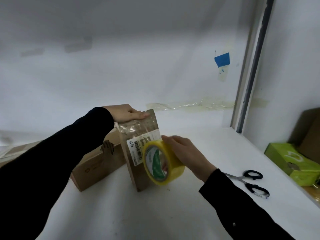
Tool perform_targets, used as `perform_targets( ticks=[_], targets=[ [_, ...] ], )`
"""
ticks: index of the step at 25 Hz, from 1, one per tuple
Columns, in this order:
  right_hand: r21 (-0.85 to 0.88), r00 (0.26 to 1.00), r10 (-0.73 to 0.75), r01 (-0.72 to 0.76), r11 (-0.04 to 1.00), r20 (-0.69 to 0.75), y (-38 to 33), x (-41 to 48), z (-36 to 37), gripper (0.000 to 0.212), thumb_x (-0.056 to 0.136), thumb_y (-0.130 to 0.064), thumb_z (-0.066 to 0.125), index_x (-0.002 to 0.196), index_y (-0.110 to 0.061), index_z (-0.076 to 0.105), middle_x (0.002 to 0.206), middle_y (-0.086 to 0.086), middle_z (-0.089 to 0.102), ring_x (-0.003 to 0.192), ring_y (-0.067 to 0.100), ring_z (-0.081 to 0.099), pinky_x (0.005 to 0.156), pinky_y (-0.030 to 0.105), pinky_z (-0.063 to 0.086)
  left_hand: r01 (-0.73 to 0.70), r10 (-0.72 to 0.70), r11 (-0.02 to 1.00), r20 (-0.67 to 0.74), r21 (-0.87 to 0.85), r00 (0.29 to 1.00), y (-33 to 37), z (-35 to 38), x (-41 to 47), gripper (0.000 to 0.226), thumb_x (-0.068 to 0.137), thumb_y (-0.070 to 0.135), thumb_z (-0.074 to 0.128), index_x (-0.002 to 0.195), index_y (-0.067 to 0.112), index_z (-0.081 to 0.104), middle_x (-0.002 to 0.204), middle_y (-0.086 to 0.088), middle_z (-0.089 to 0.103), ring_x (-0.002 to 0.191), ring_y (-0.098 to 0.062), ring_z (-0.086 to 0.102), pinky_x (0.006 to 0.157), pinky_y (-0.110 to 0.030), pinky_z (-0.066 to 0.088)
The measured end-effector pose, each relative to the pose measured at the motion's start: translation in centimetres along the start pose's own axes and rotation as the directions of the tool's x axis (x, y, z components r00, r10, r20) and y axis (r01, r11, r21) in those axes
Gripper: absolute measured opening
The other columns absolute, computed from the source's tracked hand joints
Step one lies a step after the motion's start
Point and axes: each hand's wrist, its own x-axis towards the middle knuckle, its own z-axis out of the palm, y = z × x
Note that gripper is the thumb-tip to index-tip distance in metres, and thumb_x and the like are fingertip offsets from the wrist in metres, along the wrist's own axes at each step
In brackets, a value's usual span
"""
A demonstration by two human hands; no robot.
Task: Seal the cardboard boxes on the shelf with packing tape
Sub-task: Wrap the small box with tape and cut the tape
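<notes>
While the right hand (187,156) curls its fingers round the yellow tape roll (174,172), with the thumb looking tucked inside the hole, the roll sits right against the front of the small box (136,177). That box stands on its end near the middle of the shelf (190,213).

Scissors (241,179) lie flat near the right edge of the shelf, apart from both hands.

Up at the top of the small box, the left hand (127,113) lies with its fingers flat and straight, pressing down on the top edge. Shiny, wrinkly tape covers the top part of the box front and seems to run down to the roll. So I think this strip is about half done. It looks like it must go on down to the bottom and then get cut, likely with the scissors.

A long box (97,163) lies flat just behind, touching the small one, toward the left edge. I cannot tell if it has new tape.

A green box (294,161) sits at the right edge, with a brown box (310,135) behind it, and they may need tape too.
</notes>
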Motion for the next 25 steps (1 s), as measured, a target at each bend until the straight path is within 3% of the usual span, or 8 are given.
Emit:
perform_targets(
  ticks=[5, 6, 7, 11, 15, 20, 23, 25],
  targets=[
    [0.039, 0.99, -0.133, 0.136, 0.99, -0.052, -3.3, 2.6, -4.9, 0.01, 0.082, -0.038, 0.064, 0.086, -0.029, 0.061, 0.116, 0.006, 0.057, 0.107, 0.034, 0.056, 0.098, 0.047, 0.046, 0.021, -0.028, 0.998, -0.132, -0.057, 0.991, -0.8, 0.2, 1.7, 0.077, 0.074, 0.076, 0.035, 0.121, 0.021, 0.063, 0.117, -0.016, 0.065, 0.089, -0.018, 0.06, 0.088, -0.027, 0.036],
    [-0.003, 0.99, -0.134, 0.134, 0.991, -0.052, -4.1, 3.2, -5.6, 0.017, 0.082, -0.038, 0.066, 0.092, -0.025, 0.062, 0.117, 0.007, 0.057, 0.105, 0.035, 0.057, 0.096, 0.047, 0.047, 0.022, -0.033, 0.997, -0.147, -0.076, 0.989, -0.9, 0.3, 1.9, 0.075, 0.075, 0.074, 0.035, 0.121, 0.021, 0.062, 0.125, -0.012, 0.028, 0.081, -0.019, 0.058, 0.084, -0.027, 0.036],
    [-0.042, 0.991, -0.13, 0.128, 0.991, -0.042, -4.7, 3.7, -5.9, 0.025, 0.082, -0.039, 0.067, 0.098, -0.02, 0.062, 0.117, 0.008, 0.058, 0.103, 0.035, 0.059, 0.094, 0.047, 0.049, 0.029, -0.042, 0.996, -0.147, -0.09, 0.988, -1.1, 0.2, 1.9, 0.08, 0.071, 0.077, 0.035, 0.123, 0.021, 0.061, 0.088, 0.001, 0.049, 0.079, -0.02, 0.055, 0.082, -0.027, 0.034],
    [-0.167, 0.994, -0.105, 0.101, 0.981, -0.015, -4.1, 4.3, -5.0, 0.042, 0.083, -0.041, 0.065, 0.095, -0.002, 0.065, 0.101, 0.013, 0.065, 0.09, 0.028, 0.06, 0.083, 0.039, 0.05, 0.01, -0.026, 0.993, -0.137, -0.119, 0.99, -2.2, 0.4, 2.3, 0.108, 0.039, 0.098, 0.031, 0.115, 0.03, 0.065, 0.093, -0.007, 0.06, 0.095, -0.019, 0.055, 0.088, -0.028, 0.031],
    [-0.145, 1.0, -0.02, 0.017, 0.989, -0.018, -2.3, 4.7, -3.3, 0.043, 0.083, -0.044, 0.063, 0.075, -0.003, 0.054, 0.07, 0.011, 0.056, 0.068, 0.022, 0.051, 0.067, 0.032, 0.042, 0.03, -0.055, 0.985, -0.143, -0.173, 0.988, -2.6, 0.4, 3.0, 0.085, 0.058, 0.084, 0.035, 0.113, 0.028, 0.065, 0.09, -0.006, 0.052, 0.088, -0.02, 0.053, 0.085, -0.027, 0.032],
    [-0.169, 0.999, 0.028, -0.033, 0.985, -0.03, -1.9, 5.3, 0.7, 0.036, 0.087, -0.044, 0.057, 0.075, -0.011, 0.049, 0.077, 0.003, 0.052, 0.075, 0.021, 0.052, 0.054, 0.023, 0.034, 0.058, -0.09, 0.98, -0.166, -0.188, 0.982, -3.1, 0.8, 2.9, 0.059, 0.083, 0.067, 0.037, 0.104, 0.022, 0.068, 0.09, -0.013, 0.064, 0.091, -0.027, 0.063, 0.086, -0.029, 0.039],
    [-0.249, 0.999, 0.035, -0.041, 0.968, -0.027, -2.3, 4.9, 1.0, 0.026, 0.09, -0.033, 0.054, 0.092, -0.008, 0.052, 0.09, 0.006, 0.049, 0.082, 0.022, 0.048, 0.051, 0.023, 0.032, 0.034, -0.077, 0.974, -0.188, -0.222, 0.979, -2.8, 1.1, 2.5, 0.053, 0.088, 0.061, 0.038, 0.095, 0.019, 0.07, 0.088, -0.014, 0.071, 0.085, -0.027, 0.067, 0.081, -0.028, 0.043],
    [-0.337, 0.996, 0.087, -0.085, 0.938, -0.01, -0.7, 4.1, 1.0, 0.035, 0.091, -0.03, 0.052, 0.109, 0.0, 0.055, 0.096, 0.009, 0.049, 0.085, 0.023, 0.049, 0.062, 0.023, 0.039, 0.014, -0.067, 0.976, -0.237, -0.216, 0.969, -2.5, 1.2, 2.1, 0.055, 0.09, 0.057, 0.039, 0.105, 0.014, 0.07, 0.06, -0.003, 0.061, 0.061, -0.017, 0.06, 0.071, -0.025, 0.043]
  ],
)
